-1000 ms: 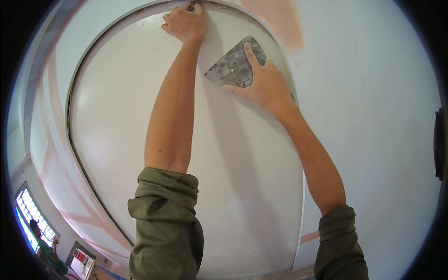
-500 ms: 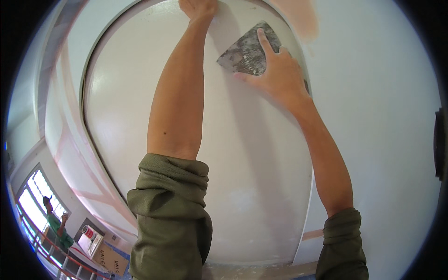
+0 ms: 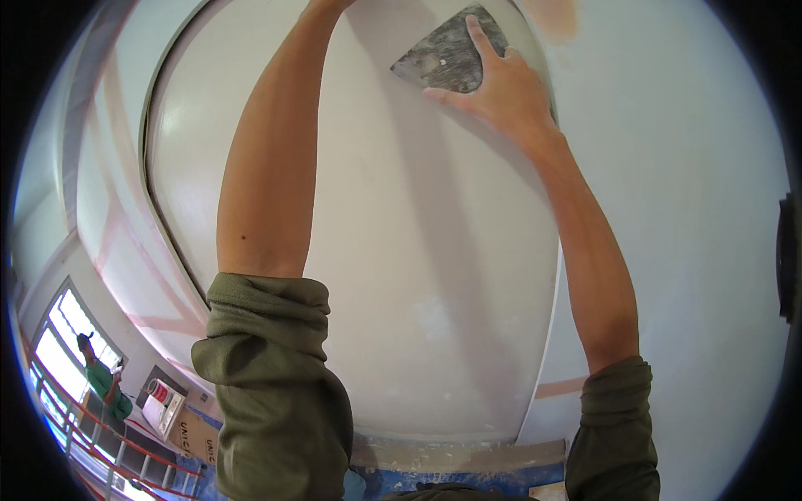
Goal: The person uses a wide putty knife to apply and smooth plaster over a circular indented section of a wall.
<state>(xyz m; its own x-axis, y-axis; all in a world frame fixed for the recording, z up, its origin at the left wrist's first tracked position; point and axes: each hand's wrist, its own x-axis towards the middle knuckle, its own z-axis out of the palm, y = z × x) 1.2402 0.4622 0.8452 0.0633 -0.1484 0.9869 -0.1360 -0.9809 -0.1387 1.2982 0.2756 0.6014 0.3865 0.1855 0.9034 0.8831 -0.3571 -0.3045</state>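
Observation:
My right hand (image 3: 511,98) grips a broad putty knife (image 3: 447,57) with a grey, smeared blade. Its index finger lies stretched along the blade and its thumb presses near the lower edge; the handle is hidden. The blade lies against or just off a smooth cream panel (image 3: 393,275), close to its right edge at the top. My left arm reaches up across the panel's left half. Of my left hand (image 3: 332,3) only the wrist end shows at the upper rim, and its fingers are cut off.
White wall (image 3: 668,209) with a pinkish patch (image 3: 553,17) borders the panel on the right. A ledge (image 3: 468,455) runs beneath it, above blue floor covering (image 3: 384,482). At lower left are a person in green (image 3: 102,380), a ladder (image 3: 125,455), a cardboard box (image 3: 194,436) and a window (image 3: 71,334).
Both arms now sit higher in view, the left one also farther left. The putty knife has shifted up in the picture, and more of the ledge and floor shows below.

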